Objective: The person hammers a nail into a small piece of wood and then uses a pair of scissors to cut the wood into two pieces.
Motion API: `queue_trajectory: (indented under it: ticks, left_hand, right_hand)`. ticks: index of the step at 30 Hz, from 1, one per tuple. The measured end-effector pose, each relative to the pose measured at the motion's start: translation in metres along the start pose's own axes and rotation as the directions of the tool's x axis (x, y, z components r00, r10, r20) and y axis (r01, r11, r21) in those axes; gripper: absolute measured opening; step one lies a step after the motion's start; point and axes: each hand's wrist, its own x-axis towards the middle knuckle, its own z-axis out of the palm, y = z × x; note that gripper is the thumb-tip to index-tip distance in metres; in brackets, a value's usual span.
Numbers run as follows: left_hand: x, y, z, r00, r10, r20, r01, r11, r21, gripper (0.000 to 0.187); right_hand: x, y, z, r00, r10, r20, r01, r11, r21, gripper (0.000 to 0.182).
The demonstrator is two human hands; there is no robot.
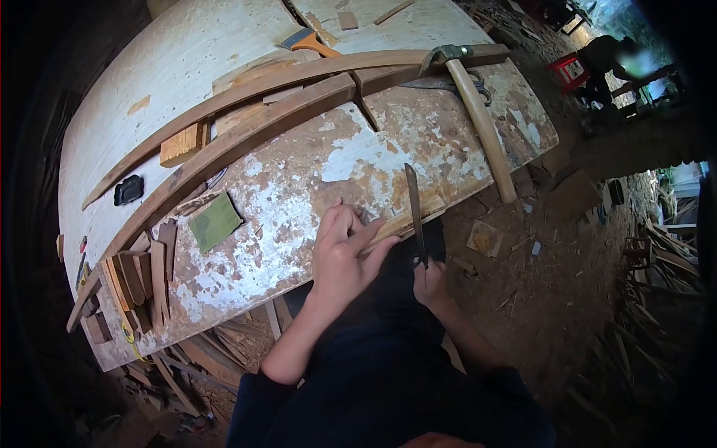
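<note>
At the near edge of the worktable, my left hand (342, 250) presses down on a thin wooden strip (396, 226), its fingers curled and its thumb along the wood. My right hand (429, 282), just beyond the table edge, is closed round the lower end of a tool with a long, narrow, dark blade (415, 205). That blade points away from me and crosses the strip to the right of my left fingers. The tool's handle is mostly hidden in my fist.
Long curved wooden pieces (246, 138) span the worktable (261, 216). A hammer (478, 123) rests across its right end, over scissors (484, 88). Farther off is a paintbrush (310, 41); at left lie green sandpaper (215, 222) and wood blocks (134, 280). A person (605, 63) is at back right.
</note>
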Motion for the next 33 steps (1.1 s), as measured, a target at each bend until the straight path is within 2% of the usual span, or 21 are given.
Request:
queue_trajectory:
  ticks: [2,3,9,11,14,16,21,24,30,33]
  left_hand:
    - [0.003,0.001,-0.001,0.999,0.036,0.006,-0.036,0.999,0.009,0.037]
    - [0.002,0.001,0.000,0.999,0.040,0.012,-0.040,0.999,0.006,0.037]
    - [0.004,0.003,-0.001,0.998,0.047,-0.035,-0.046,0.999,0.029,0.031]
    - [0.002,-0.001,-0.001,0.999,0.050,-0.014,-0.049,0.999,0.024,0.034]
    - [0.005,-0.002,0.001,0.999,0.040,-0.013,-0.039,0.999,0.010,0.035]
    - [-0.007,0.001,0.001,1.000,0.001,-0.002,-0.001,1.000,0.008,0.035]
    - [-0.001,-0.001,-0.001,1.000,0.031,-0.007,-0.030,0.999,0.026,0.036]
    - [0.002,-0.001,0.002,1.000,0.006,-0.025,-0.006,1.000,0.020,0.036]
    - [0.001,-0.001,0.000,0.999,0.046,-0.005,-0.046,0.999,0.020,0.036]
    - [-0.003,0.002,0.002,1.000,0.008,-0.023,-0.007,1.000,0.006,0.036]
  right_hand:
    - [-0.017,0.037,0.016,0.995,-0.090,-0.051,0.092,0.995,0.033,0.012]
    - [-0.015,0.035,0.018,0.988,-0.133,-0.078,0.137,0.989,0.048,0.012]
    - [0.009,-0.001,0.001,1.000,-0.028,-0.009,0.028,1.000,-0.011,0.015]
    - [-0.022,0.045,0.020,0.999,-0.047,-0.014,0.048,0.999,0.009,0.015]
    - [-0.014,0.038,0.008,0.999,-0.024,0.037,0.022,0.998,0.052,0.016]
    - [0.001,-0.006,-0.005,0.994,0.074,0.085,-0.081,0.993,0.081,0.016]
    - [-0.037,0.054,0.013,0.999,-0.029,0.025,0.029,1.000,0.001,0.020]
    - [-0.010,-0.005,-0.013,0.993,0.075,0.089,-0.078,0.996,0.033,0.020]
    - [-0.045,0.033,-0.002,0.994,0.073,0.077,-0.075,0.997,0.022,0.020]
    - [-0.014,-0.031,-0.022,0.986,0.142,0.081,-0.144,0.990,0.010,0.020]
